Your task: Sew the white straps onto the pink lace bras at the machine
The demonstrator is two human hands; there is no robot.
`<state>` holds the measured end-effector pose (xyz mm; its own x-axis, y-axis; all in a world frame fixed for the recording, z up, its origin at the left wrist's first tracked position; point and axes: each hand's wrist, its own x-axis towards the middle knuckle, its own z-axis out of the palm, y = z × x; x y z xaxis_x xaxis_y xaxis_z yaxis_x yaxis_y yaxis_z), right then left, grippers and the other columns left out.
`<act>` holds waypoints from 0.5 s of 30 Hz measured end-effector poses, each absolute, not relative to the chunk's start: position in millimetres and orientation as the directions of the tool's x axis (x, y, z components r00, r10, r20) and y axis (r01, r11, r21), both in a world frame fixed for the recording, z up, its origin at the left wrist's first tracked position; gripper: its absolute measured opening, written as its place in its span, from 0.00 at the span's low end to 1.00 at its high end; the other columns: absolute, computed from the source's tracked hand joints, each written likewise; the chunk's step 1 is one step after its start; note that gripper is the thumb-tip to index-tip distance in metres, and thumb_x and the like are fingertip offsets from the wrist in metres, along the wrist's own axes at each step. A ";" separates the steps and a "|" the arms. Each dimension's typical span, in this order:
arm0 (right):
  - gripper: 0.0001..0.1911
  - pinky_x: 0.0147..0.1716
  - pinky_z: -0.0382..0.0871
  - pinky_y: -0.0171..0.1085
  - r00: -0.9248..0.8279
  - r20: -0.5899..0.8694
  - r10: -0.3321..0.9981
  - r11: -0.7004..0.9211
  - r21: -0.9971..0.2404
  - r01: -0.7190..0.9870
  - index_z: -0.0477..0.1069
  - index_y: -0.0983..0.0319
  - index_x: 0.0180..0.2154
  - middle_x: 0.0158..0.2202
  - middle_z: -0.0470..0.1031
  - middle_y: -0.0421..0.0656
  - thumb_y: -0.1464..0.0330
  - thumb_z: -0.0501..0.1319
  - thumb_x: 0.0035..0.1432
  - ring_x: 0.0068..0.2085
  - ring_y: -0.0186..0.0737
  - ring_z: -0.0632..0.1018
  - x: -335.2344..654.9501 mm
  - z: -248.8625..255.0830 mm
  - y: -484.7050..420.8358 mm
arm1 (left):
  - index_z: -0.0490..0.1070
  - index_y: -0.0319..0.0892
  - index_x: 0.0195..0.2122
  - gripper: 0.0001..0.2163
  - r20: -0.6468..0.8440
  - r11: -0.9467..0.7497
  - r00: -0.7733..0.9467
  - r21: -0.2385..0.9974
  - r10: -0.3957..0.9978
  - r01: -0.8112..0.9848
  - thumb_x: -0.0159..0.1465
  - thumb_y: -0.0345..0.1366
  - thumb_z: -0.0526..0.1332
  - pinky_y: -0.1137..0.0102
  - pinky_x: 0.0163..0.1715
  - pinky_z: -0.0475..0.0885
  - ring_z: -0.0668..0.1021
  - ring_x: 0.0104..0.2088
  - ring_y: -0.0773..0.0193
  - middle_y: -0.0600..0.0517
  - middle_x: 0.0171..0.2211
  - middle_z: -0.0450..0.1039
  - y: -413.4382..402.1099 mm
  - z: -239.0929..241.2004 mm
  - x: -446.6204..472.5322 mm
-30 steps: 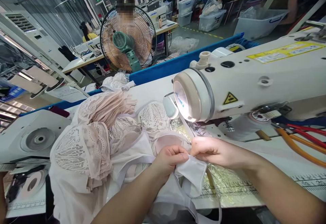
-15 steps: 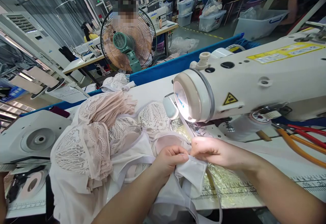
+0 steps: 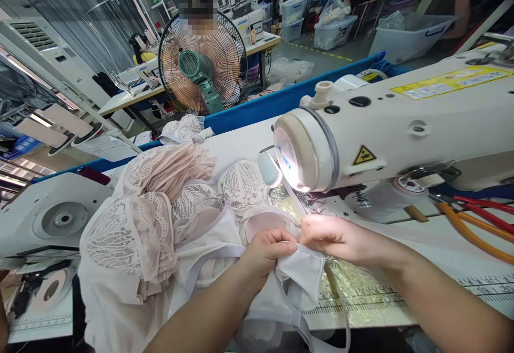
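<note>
My left hand pinches the edge of a white bra between thumb and fingers. Close beside it, my right hand is closed on the same edge, its fingertips partly hidden. Both hands are just in front of the lit head of a white sewing machine; its needle area is hidden. A pale strap runs from the machine down to my right hand. More of the bra, with lace cups, spreads to the left and hangs over the table's front edge.
Stacked pink lace bra cups lie at the left, beside another white machine. Orange-handled scissors rest at the right. A blue cloth barrier edges the table's back, with a large fan and a person beyond.
Almost nothing differs. Both hands keep their hold on the bra edge, with only a very slight shift of the fingers.
</note>
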<state>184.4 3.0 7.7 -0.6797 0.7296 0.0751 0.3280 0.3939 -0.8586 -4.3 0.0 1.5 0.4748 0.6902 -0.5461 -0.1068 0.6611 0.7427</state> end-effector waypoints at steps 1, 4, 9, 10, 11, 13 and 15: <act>0.13 0.31 0.63 0.34 -0.676 0.079 0.733 0.395 -0.859 0.327 0.73 0.63 0.31 0.29 0.66 0.42 0.71 0.50 0.59 0.32 0.35 0.70 183.8 7.0 3.1 | 0.68 0.35 0.20 0.16 -0.544 0.658 0.472 0.746 0.693 -0.105 0.36 0.40 0.70 0.75 0.21 0.54 0.64 0.18 0.73 0.55 0.16 0.65 -0.1 1.0 -4.2; 0.10 0.31 0.64 0.34 -0.630 0.064 0.774 0.342 -0.880 0.330 0.73 0.64 0.29 0.28 0.69 0.42 0.73 0.53 0.55 0.31 0.36 0.71 179.6 5.1 3.0 | 0.68 0.35 0.20 0.16 -0.545 0.647 0.456 0.757 0.704 -0.093 0.37 0.40 0.70 0.75 0.21 0.54 0.64 0.18 0.73 0.55 0.16 0.65 -0.7 -0.9 -3.4; 0.06 0.28 0.65 0.33 -0.472 -0.113 0.875 0.078 -0.927 0.367 0.71 0.64 0.29 0.28 0.73 0.41 0.73 0.55 0.51 0.30 0.36 0.73 170.4 5.2 0.0 | 0.67 0.36 0.20 0.15 -0.538 0.629 0.424 0.771 0.729 -0.102 0.38 0.40 0.69 0.75 0.21 0.54 0.63 0.18 0.74 0.56 0.16 0.64 -2.9 -1.1 -1.2; 0.06 0.27 0.65 0.33 -0.464 -0.136 0.875 0.046 -0.933 0.358 0.70 0.64 0.30 0.27 0.73 0.41 0.73 0.55 0.51 0.29 0.36 0.73 169.6 5.7 -1.2 | 0.67 0.36 0.20 0.15 -0.534 0.623 0.418 0.775 0.735 -0.107 0.38 0.40 0.69 0.75 0.21 0.54 0.63 0.18 0.74 0.56 0.16 0.64 -3.4 -0.5 -0.9; 0.06 0.27 0.65 0.33 -0.460 -0.146 0.876 0.027 -0.937 0.347 0.70 0.64 0.31 0.27 0.73 0.41 0.72 0.54 0.52 0.29 0.35 0.73 169.3 6.3 -2.6 | 0.67 0.37 0.19 0.15 -0.530 0.618 0.411 0.778 0.742 -0.113 0.38 0.40 0.69 0.75 0.21 0.54 0.63 0.18 0.74 0.56 0.16 0.64 -3.8 0.1 -0.5; 0.06 0.26 0.66 0.32 -0.452 -0.143 0.881 0.015 -0.944 0.328 0.68 0.64 0.31 0.27 0.72 0.41 0.71 0.54 0.53 0.29 0.35 0.72 169.9 7.7 -5.6 | 0.66 0.37 0.19 0.15 -0.523 0.610 0.402 0.783 0.752 -0.122 0.38 0.40 0.69 0.74 0.21 0.55 0.63 0.18 0.74 0.56 0.17 0.64 -4.3 1.1 -0.1; 0.05 0.27 0.67 0.33 -0.449 -0.135 0.883 0.018 -0.947 0.320 0.67 0.64 0.32 0.28 0.72 0.41 0.70 0.54 0.54 0.29 0.35 0.73 171.0 9.3 -8.3 | 0.66 0.37 0.19 0.15 -0.518 0.604 0.394 0.787 0.759 -0.128 0.38 0.40 0.69 0.74 0.22 0.55 0.64 0.19 0.73 0.56 0.17 0.65 -4.5 1.6 0.1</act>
